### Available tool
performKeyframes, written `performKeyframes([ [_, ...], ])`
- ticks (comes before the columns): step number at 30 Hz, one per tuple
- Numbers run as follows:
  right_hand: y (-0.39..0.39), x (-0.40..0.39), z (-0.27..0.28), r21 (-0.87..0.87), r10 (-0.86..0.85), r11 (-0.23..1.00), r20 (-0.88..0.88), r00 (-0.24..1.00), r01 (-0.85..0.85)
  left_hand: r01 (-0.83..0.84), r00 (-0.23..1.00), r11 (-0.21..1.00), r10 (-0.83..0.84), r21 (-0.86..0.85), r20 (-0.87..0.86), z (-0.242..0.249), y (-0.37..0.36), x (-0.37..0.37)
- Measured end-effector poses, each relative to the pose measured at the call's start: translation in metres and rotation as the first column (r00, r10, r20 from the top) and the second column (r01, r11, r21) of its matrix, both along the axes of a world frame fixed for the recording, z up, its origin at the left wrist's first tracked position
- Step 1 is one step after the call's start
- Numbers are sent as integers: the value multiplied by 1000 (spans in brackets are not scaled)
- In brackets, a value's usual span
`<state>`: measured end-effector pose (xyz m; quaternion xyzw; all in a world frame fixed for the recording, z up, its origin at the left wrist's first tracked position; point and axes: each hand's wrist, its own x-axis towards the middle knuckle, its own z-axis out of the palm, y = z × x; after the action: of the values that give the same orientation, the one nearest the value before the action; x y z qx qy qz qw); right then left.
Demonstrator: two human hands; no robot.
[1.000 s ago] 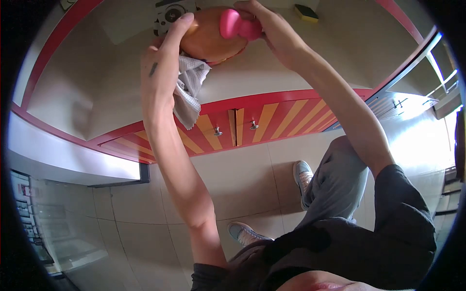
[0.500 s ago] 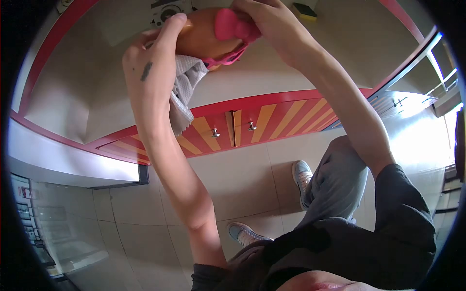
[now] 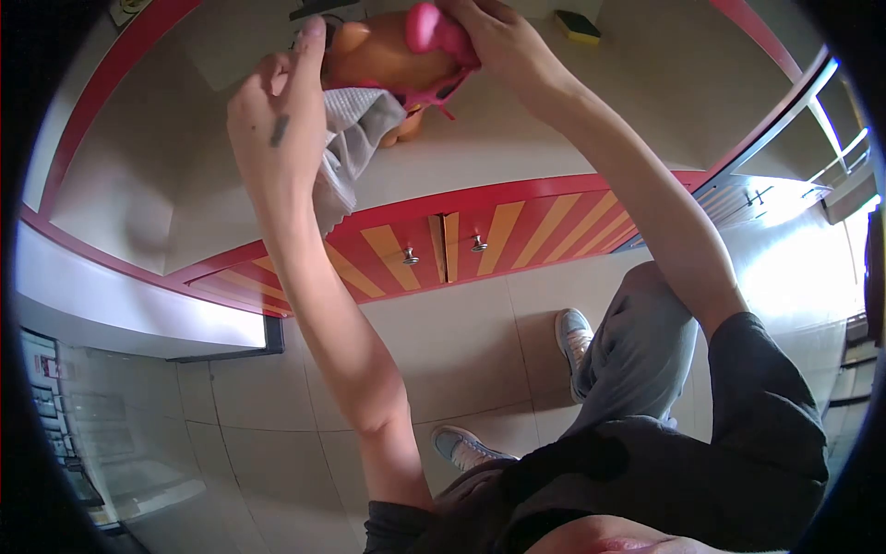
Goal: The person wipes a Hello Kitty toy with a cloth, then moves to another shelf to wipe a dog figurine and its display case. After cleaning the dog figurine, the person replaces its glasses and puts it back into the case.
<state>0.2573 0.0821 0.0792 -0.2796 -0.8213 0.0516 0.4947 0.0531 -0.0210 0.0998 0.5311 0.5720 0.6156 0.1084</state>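
Observation:
An orange-brown figure (image 3: 388,60) with a pink bow (image 3: 438,35) and a pink band stands over the shelf at the top of the view. At its left side, my left hand (image 3: 281,106) holds a light grey cloth (image 3: 355,134) between palm and figure, the thumb stretched upward. The cloth hangs down toward the shelf's front edge. My right hand (image 3: 503,42) grips the figure's right side beside the bow, with its fingertips partly hidden. Small orange feet show below the band.
The shelf (image 3: 572,138) has a red front edge above striped cabinet doors (image 3: 517,231) with metal knobs. A yellow and dark sponge (image 3: 578,27) lies at the back right. Behind the figure is a partly hidden dark object. Two shoes stand on the tiled floor (image 3: 369,323).
The figure has tilted and turned, so its small feet now show below. My left hand has moved slightly left, and the cloth has spread toward the right under the figure.

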Motion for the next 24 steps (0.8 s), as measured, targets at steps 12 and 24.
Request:
performKeyframes([
  [12, 0, -2, -1, -587, 127, 693, -473, 872, -419, 282, 952, 956, -289, 77, 97, -53, 27, -38],
  [24, -14, 6, -5, -586, 231, 555, -573, 786, -590, 268, 960, 959, -257, -92, 113, -80, 30, -40],
])
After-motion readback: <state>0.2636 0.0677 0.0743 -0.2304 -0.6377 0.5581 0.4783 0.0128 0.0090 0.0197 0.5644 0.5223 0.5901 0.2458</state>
